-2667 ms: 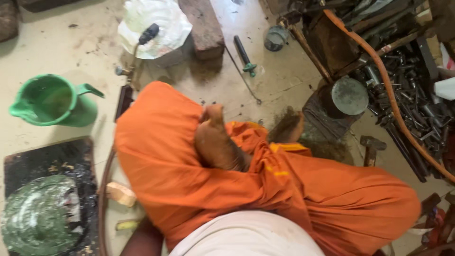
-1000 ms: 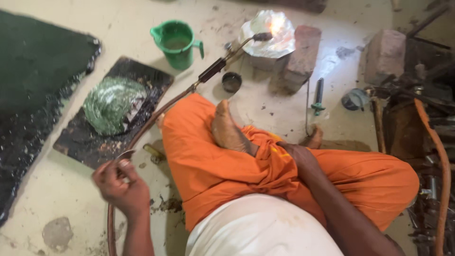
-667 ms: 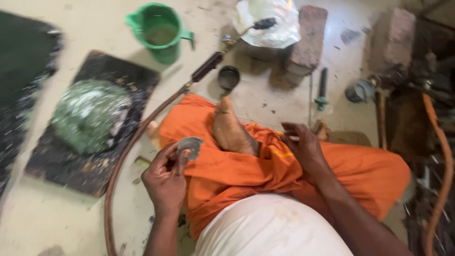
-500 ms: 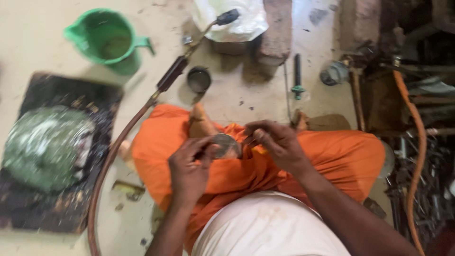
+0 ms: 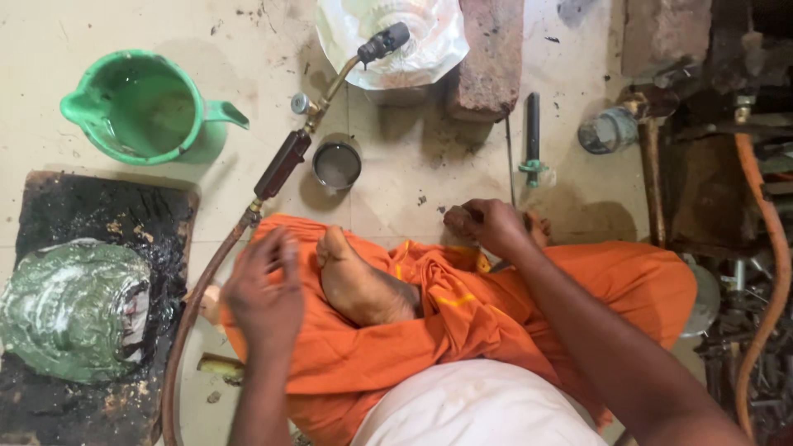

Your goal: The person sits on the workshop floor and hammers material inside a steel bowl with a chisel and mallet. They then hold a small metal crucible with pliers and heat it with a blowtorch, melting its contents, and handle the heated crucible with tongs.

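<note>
The person sits cross-legged on the floor [image 5: 66, 33] in orange cloth [image 5: 462, 306], one bare foot [image 5: 359, 285] resting sole-up on the lap. The left hand [image 5: 266, 293] hovers over the left knee, fingers spread and loosely curved, its grip open and holding nothing that shows. The right hand [image 5: 487, 225] sits just past the right knee, near the floor, fingers curled in toward the palm; it may pinch something small, but the view does not show it, so its grip cannot be told. Ahead of the knees lies a gas torch [image 5: 330, 99], its dark handle near the left knee and its nozzle pointing up at a crumpled silvery sheet [image 5: 421, 41] that leans on a brick [image 5: 487, 58]. The hose [image 5: 186, 322] runs from the handle down past the left hand. A small round tin [image 5: 336, 163] stands just beside the handle. A green jug [image 5: 136, 103] stands at upper left, above a dark slab [image 5: 99, 215] carrying a greenish lump [image 5: 70, 306]. A green-handled tool [image 5: 533, 136] lies right of the brick.
</note>
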